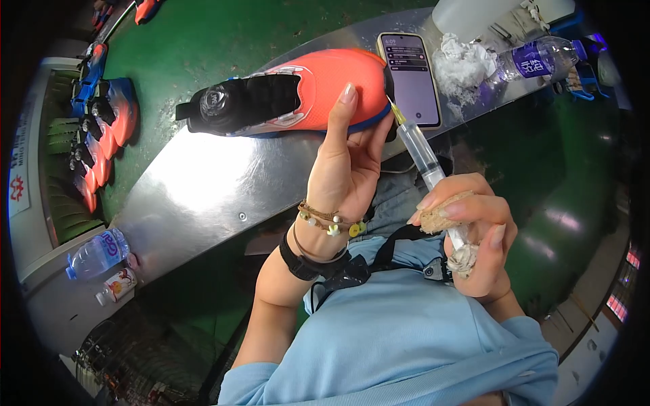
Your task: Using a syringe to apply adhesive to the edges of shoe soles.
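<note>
An orange and black shoe (pixel 325 88) with a dark blue sole edge lies across my left hand (pixel 345 155), its toe pointing right. My left thumb presses on the upper and the fingers support it from below. In my right hand (pixel 474 230) is a syringe (pixel 421 152) with a yellow needle hub. Its needle tip is at the edge of the shoe's toe; whether it touches, I cannot tell. A tan, crumbly-looking pad (pixel 443 211) is pinched in the same hand, and whitish wrapping (pixel 463 258) covers the plunger end.
A lit phone (pixel 414 84) lies on the metal bench (pixel 203 176) just beyond the toe. Right of it are white fluffy wadding (pixel 464 64) and a clear bottle (pixel 542 59). Several orange shoes (pixel 101 145) stand on a rack at left. Two bottles (pixel 98 254) lie at the bench's left end.
</note>
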### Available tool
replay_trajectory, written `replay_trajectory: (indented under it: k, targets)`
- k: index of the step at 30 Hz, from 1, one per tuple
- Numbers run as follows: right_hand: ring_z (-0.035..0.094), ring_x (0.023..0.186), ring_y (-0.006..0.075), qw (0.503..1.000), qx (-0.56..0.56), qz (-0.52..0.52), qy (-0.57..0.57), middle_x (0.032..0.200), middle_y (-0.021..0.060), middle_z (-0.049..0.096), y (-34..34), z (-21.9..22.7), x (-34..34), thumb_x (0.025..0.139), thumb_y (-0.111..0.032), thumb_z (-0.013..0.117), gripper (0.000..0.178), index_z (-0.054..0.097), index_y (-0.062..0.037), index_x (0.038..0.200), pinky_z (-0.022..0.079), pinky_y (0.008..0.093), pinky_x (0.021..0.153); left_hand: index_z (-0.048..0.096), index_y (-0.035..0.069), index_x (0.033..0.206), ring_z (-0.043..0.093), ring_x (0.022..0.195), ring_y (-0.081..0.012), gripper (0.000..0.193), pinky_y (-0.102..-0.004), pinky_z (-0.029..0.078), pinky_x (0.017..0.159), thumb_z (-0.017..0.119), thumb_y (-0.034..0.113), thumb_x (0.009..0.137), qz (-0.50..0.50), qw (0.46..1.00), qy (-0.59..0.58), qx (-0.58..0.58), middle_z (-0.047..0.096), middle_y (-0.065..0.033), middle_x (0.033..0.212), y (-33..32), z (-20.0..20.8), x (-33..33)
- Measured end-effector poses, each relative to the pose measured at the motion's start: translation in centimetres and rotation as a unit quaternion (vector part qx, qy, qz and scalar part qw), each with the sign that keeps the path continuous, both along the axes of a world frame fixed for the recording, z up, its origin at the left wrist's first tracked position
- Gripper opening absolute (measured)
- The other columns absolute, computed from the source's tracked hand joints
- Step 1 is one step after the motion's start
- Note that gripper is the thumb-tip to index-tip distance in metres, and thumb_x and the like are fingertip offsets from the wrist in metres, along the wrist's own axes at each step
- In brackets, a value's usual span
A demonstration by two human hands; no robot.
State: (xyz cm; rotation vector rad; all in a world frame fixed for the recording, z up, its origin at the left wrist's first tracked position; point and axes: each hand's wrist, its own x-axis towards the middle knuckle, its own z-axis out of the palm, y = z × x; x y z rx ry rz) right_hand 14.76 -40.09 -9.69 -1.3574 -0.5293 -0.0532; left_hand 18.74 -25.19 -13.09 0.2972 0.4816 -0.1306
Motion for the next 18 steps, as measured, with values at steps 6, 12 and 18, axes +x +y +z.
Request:
replay_trajectory:
  k: [6,12,18]
  targets:
    - [0.058,0.068,0.0223,0.999,0.045,-0.015,0.01,0.087,0.0255,0.056,0.1,-0.9,0.1,0.091,-0.022,0.029,0.037,0.051,0.0078,0.097,0.049,0.0309,0.061,0.05,0.003,0.112,0.058,0.097,-0.0215,0.038,-0.0248,0.053,0.082,0.063,0.022,0.081,0.006,0.999,0.032,0.014,0.054,-0.0153,0.113,-0.3,0.8,0.6]
    - [0.056,0.075,0.0254,0.997,0.057,-0.022,-0.042,0.097,0.025,0.048,-1.8,-1.4,1.0,0.093,-0.036,0.028,0.045,0.04,0.0044,0.109,0.05,0.0352,0.069,0.051,0.005,0.113,0.055,0.103,-0.0202,0.04,-0.0242,0.051,0.084,0.063,0.025,0.081,-0.039,0.995,0.062,0.069,0.053,-0.0119,0.117,2.4,-0.4,2.1]
    - [0.056,0.074,0.0259,0.982,0.01,-0.185,-0.032,0.098,0.0237,0.048,-6.1,-1.6,2.7,0.091,-0.032,0.03,0.041,0.043,0.0035,0.105,0.048,0.0343,0.066,0.03,0.002,0.13,0.042,0.118,-0.0229,0.068,-0.0304,0.03,0.105,0.066,0.027,0.078,0.049,0.979,-0.08,0.181,0.039,-0.0137,0.13,22.8,-9.4,10.7]
